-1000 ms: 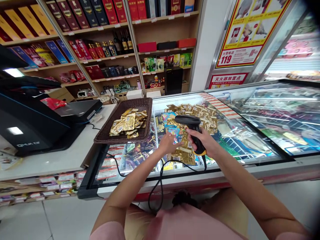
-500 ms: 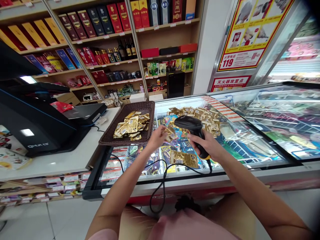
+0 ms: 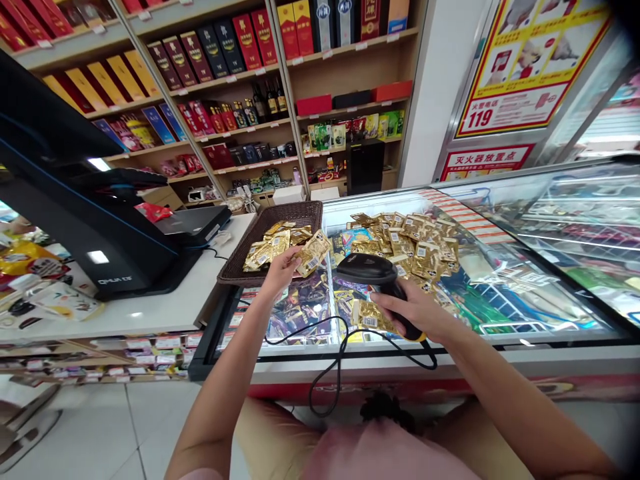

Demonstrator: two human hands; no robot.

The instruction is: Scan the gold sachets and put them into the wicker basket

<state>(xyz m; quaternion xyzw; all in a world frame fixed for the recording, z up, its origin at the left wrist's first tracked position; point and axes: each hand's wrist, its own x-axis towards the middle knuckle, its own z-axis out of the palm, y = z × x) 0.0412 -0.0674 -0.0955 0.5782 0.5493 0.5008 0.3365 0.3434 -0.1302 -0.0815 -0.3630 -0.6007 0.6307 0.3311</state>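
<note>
My left hand (image 3: 284,268) pinches a gold foil packet (image 3: 315,252) at the right rim of a brown woven basket (image 3: 235,275). Inside the basket lie several more gold packets (image 3: 270,248). My right hand (image 3: 413,308) is wrapped round the handle of a black barcode scanner (image 3: 367,268), whose head points left, toward the packet. Behind the scanner a heap of gold packets (image 3: 425,247) is spread on the glass freezer top. Another gold packet (image 3: 370,315) lies partly beneath the scanner. The scanner's black cable (image 3: 343,350) loops over the freezer's front edge.
A black checkout terminal (image 3: 115,247) and a flat black scale (image 3: 193,223) stand on the white counter (image 3: 165,310) at left. The glass-topped freezer (image 3: 545,320) runs to the right. Shelves (image 3: 220,80) with boxes and bottles line the back, beside a fire-safety poster (image 3: 530,73).
My left hand has moved left with the gold packet, from before the scanner to the basket's rim. The scanner has shifted slightly lower in view. The whole view has turned a little left.
</note>
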